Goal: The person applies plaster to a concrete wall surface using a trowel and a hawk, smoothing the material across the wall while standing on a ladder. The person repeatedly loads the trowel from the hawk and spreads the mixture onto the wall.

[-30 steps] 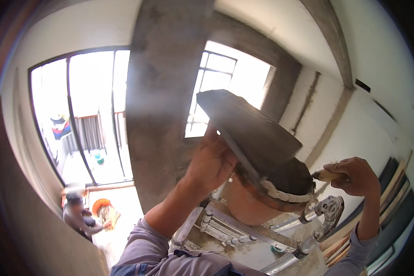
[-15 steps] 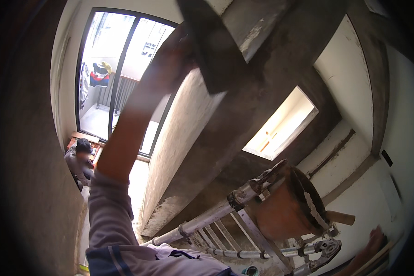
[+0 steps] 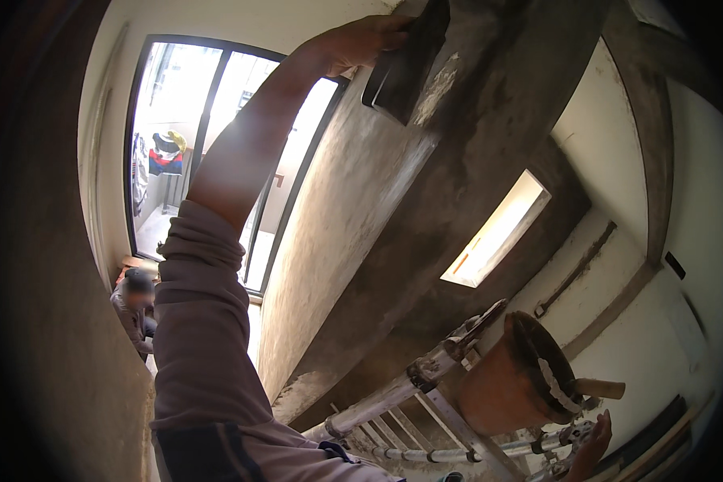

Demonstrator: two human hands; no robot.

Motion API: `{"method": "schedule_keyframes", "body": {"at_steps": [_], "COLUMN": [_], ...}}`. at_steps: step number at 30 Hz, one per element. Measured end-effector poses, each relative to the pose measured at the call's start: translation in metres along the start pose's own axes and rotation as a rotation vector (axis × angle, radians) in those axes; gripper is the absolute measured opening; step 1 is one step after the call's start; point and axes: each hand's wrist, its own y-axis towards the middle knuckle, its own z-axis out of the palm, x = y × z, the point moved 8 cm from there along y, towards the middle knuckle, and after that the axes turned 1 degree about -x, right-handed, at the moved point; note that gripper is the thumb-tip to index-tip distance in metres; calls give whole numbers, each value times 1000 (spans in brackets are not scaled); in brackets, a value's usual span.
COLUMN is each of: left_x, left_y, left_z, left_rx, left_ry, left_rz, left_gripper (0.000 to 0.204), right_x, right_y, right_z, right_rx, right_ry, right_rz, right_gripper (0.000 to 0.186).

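Note:
My left hand (image 3: 360,44) is raised overhead and closed around a dark plastering trowel (image 3: 406,68). Its flat blade is against or very near the corner of the grey plastered beam (image 3: 426,185); I cannot tell whether it touches. Low on the right, my right hand (image 3: 593,450) has its fingers stretched up, with nothing visible in them. It is beside the top end of an aluminium ladder (image 3: 426,373). Close above that hand, an orange-brown bucket (image 3: 498,386) sits tilted in view by the ladder, mortar smeared on its rim and a wooden handle (image 3: 601,389) sticking out.
A large dark-framed glass door (image 3: 177,96) stands at the left. Another person (image 3: 136,309) crouches on the floor below it. A bright rectangular opening (image 3: 498,229) pierces the dark plastered surface. Long boards (image 3: 659,442) lean at the lower right.
My left hand and the trowel have moved up along the beam, the blade now turned steeper. My right hand has come left, closer to the ladder and bucket. The view has shifted slightly.

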Motion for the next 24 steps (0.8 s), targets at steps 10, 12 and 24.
{"method": "schedule_keyframes", "body": {"at_steps": [10, 12, 24], "left_x": [7, 7, 69], "left_y": [44, 50, -159], "left_z": [22, 24, 84], "left_rx": [-186, -239, 15], "left_ry": [531, 805, 550], "left_rz": [299, 408, 119], "left_gripper": [44, 44, 49], "right_x": [8, -1, 37], "right_y": [-6, -4, -10], "right_z": [-6, -4, -25], "right_rx": [-24, -13, 93], "right_ry": [-149, -32, -12], "right_rz": [-73, -64, -87], "right_gripper": [50, 50, 47]}}
